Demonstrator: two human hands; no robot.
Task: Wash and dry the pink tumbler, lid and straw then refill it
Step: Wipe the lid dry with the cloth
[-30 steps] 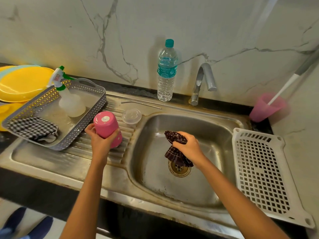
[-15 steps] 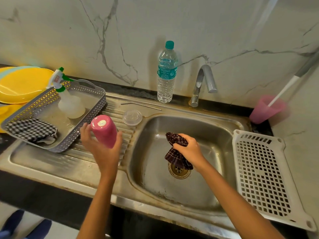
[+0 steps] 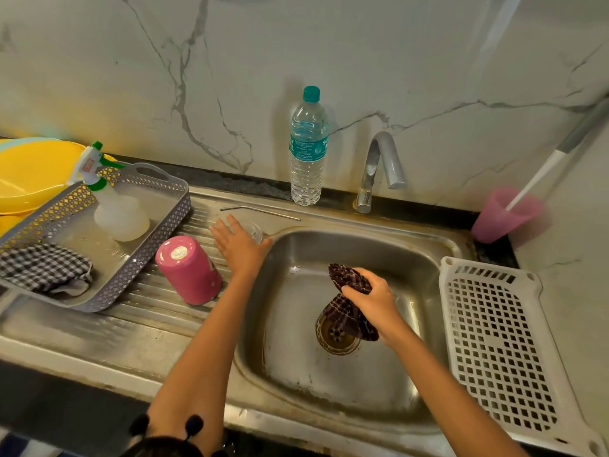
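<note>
The pink tumbler (image 3: 188, 270) stands upside down on the ribbed drainboard, left of the sink basin (image 3: 329, 384). My left hand (image 3: 239, 244) is spread flat, fingers straight, over the clear lid (image 3: 254, 229), which shows only at its right edge. A metal straw (image 3: 260, 212) lies behind the lid, near the back of the drainboard. My right hand (image 3: 372, 300) grips a bunched dark checked cloth (image 3: 349, 310) over the drain. A water bottle (image 3: 308, 146) with a teal cap stands against the wall beside the tap (image 3: 379, 166).
A grey basket (image 3: 158, 239) at the left holds a spray bottle (image 3: 115, 206) and a checked cloth (image 3: 43, 267). Yellow plates (image 3: 29, 173) lie behind it. A white slotted tray (image 3: 504, 354) sits right of the basin, and a pink cup (image 3: 504, 214) with a brush handle stands in the far right corner.
My left hand set the upside-down tumbler on the drainboard, let go, and moved right and back onto the clear lid. My right hand kept the cloth over the drain.
</note>
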